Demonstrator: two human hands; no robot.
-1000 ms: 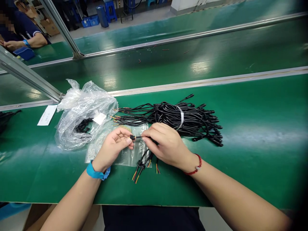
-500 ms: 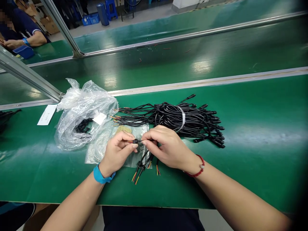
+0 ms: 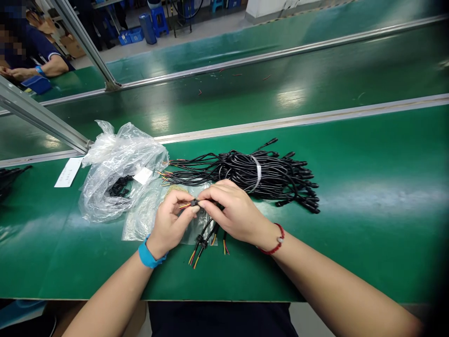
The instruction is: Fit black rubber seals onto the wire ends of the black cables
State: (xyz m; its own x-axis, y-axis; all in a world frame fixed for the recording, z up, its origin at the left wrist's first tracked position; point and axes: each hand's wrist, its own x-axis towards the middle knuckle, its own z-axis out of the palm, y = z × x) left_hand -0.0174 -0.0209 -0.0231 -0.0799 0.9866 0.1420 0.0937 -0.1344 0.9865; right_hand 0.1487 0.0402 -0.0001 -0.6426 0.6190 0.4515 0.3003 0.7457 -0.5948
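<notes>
Pinching a black fitting [image 3: 194,202] on a cable [image 3: 199,201]
The left hand [image 3: 172,217] is clamping the fitting; the right hand [image 3: 233,210] is gripping the cable just beside it. A green workbench [image 3: 358,252] is spreading beneath; 1 blue stool [image 3: 160,21] is standing beyond.

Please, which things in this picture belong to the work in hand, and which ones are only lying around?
Part of the work, I judge:
black fitting, pinched in the left hand
black cable, held by the right hand
cable ends below the hands in the picture
tied cable bundle, probably
bag of black pieces, probably

Apparently only lying around:
white paper slip
reddish scraps, farther back
far blue bin
</notes>
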